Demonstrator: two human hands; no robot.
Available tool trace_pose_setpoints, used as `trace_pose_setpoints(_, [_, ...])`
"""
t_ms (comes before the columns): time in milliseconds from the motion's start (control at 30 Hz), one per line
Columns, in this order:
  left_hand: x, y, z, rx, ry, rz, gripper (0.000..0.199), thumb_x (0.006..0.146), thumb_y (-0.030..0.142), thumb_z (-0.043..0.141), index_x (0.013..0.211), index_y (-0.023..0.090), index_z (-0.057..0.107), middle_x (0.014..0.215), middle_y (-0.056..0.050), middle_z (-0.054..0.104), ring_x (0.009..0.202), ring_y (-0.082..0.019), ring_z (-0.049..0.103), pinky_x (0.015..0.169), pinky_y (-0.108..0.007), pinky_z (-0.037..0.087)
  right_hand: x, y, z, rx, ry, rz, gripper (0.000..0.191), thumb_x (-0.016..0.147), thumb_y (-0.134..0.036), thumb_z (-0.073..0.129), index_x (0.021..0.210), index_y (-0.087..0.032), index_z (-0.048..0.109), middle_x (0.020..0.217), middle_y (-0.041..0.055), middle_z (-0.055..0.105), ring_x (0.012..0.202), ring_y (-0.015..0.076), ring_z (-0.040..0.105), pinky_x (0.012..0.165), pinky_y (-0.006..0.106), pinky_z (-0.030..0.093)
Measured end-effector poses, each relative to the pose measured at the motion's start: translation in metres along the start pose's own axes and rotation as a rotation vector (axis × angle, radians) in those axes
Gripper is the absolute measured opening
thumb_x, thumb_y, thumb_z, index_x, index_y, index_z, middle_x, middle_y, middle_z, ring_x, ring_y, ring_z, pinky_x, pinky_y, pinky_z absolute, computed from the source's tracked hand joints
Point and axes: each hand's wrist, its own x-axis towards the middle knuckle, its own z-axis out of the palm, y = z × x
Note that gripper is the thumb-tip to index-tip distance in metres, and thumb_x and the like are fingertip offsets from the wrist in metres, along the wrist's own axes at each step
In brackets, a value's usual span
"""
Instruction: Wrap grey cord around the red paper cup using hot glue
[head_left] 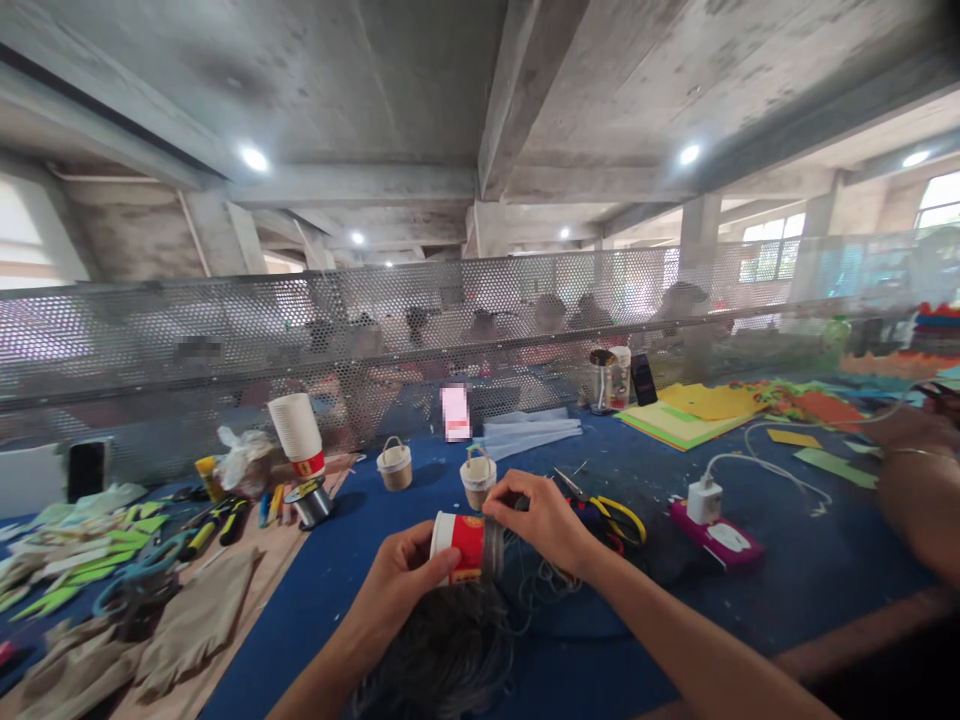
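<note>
My left hand (409,563) is wrapped round a red and white paper cup (469,538), which lies tilted on its side. Grey yarn (493,550) is wound round the cup's right end. There the fingertips of my right hand (536,510) are pinched together on the yarn. Below the cup is a loose dark grey yarn bundle (454,645), with strands trailing to the right. Just beyond my hands stand two small handled baskets, one whitish-brown basket (395,467) and another basket (478,480) partly behind my right hand.
Yellow-handled scissors (621,518) lie right of my hand, and a purple power strip (716,535) with a white charger farther right. Stacked paper cups (296,430), a wire spool (310,502) and gloves (199,615) are left. Another person's arm (911,490) is at right. A perforated screen (420,350) stands behind.
</note>
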Motion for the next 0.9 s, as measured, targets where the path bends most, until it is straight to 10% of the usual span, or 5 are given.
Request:
trace_pose_setpoints(400, [-0.001,0.005,0.008,-0.045,0.04,-0.03,0.043,0.066,0.043,0.082,0.096,0.013,0.076,0.08,-0.008,0.077,0.071,-0.024,0.07,0.065,-0.029,0.053,0.007,0.013,-0.001,0.23,-0.128,0.214,0.026,0.08,-0.041,0.069,0.077,-0.015,0.074,0.067,-0.0004,0.067,0.063,0.0138,0.058,0.064,0.025,0.045])
trace_pose_setpoints(900, [0.006,0.0,-0.002,-0.027,0.127,0.003,0.038,0.069,0.042,0.081,0.094,0.013,0.076,0.086,-0.009,0.078,0.074,-0.024,0.07,0.066,-0.029,0.053,0.0,-0.005,-0.011,0.314,-0.167,0.035,0.032,0.087,-0.046,0.063,0.08,-0.016,0.073,0.076,0.0002,0.062,0.073,0.0139,0.057,0.07,0.024,0.044])
